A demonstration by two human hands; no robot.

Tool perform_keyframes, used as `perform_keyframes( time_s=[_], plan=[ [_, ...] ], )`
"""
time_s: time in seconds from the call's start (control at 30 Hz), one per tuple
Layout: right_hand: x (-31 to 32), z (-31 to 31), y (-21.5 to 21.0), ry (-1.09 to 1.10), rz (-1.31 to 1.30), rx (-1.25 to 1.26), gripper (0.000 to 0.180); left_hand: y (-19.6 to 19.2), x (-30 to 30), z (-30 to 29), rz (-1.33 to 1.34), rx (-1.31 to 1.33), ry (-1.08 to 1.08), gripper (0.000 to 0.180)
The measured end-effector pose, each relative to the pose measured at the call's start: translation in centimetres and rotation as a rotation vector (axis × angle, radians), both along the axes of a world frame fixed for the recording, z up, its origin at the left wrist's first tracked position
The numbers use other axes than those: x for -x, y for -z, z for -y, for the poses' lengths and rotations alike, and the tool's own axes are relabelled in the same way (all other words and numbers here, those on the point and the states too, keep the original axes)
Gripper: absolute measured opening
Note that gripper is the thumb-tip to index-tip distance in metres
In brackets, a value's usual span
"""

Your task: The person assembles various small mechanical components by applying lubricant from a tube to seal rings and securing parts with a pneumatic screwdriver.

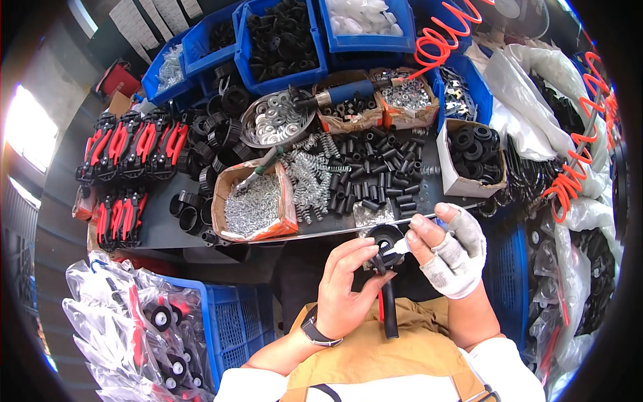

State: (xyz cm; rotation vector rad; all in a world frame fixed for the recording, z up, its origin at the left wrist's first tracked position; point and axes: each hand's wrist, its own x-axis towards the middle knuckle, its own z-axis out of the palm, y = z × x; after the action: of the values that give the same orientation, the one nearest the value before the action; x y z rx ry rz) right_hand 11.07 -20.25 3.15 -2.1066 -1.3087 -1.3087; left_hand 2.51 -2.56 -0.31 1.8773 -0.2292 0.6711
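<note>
Above my lap, my left hand (pixel 349 285) grips a black plastic part with a round head and a black tube handle (pixel 390 311) pointing down toward me. A strip of red shows along the handle. My right hand (pixel 450 254), in a whitish glove with bare fingertips, is closed beside the round head. Between its fingers and that head is a small white piece (pixel 399 247), its kind too small to make out. Just beyond my hands, a clear bag of small parts (pixel 374 213) lies at the bench edge.
On the bench are a carton of small metal pieces (pixel 251 208), springs (pixel 307 184), short black tubes (pixel 378 167), a bowl of washers (pixel 278 119) and a blue air screwdriver (pixel 345 94). Red-black assemblies (pixel 130 147) stand left. Blue crates (pixel 238 321) flank me. A red coiled hose (pixel 435 47) hangs above.
</note>
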Motion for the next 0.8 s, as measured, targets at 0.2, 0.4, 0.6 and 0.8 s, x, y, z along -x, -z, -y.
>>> perform_keyframes(
  time_s=[0.2,0.4,0.6,0.8],
  plan=[
    [-0.10,0.60,-0.33,0.028,0.033,0.034,0.020,0.25,0.08,-0.01,0.021,0.044,0.008,0.054],
    [0.37,0.37,-0.26,-0.007,0.012,0.037,0.018,0.29,0.13,0.07,0.028,-0.003,0.018,0.054],
    [0.36,0.72,-0.71,0.025,0.036,0.056,0.017,0.38,0.23,0.09,0.033,0.006,0.020,0.054],
    [0.54,0.59,-0.73,0.006,0.037,0.056,0.017,0.40,0.21,0.10,0.036,0.011,0.023,0.054]
  ],
)
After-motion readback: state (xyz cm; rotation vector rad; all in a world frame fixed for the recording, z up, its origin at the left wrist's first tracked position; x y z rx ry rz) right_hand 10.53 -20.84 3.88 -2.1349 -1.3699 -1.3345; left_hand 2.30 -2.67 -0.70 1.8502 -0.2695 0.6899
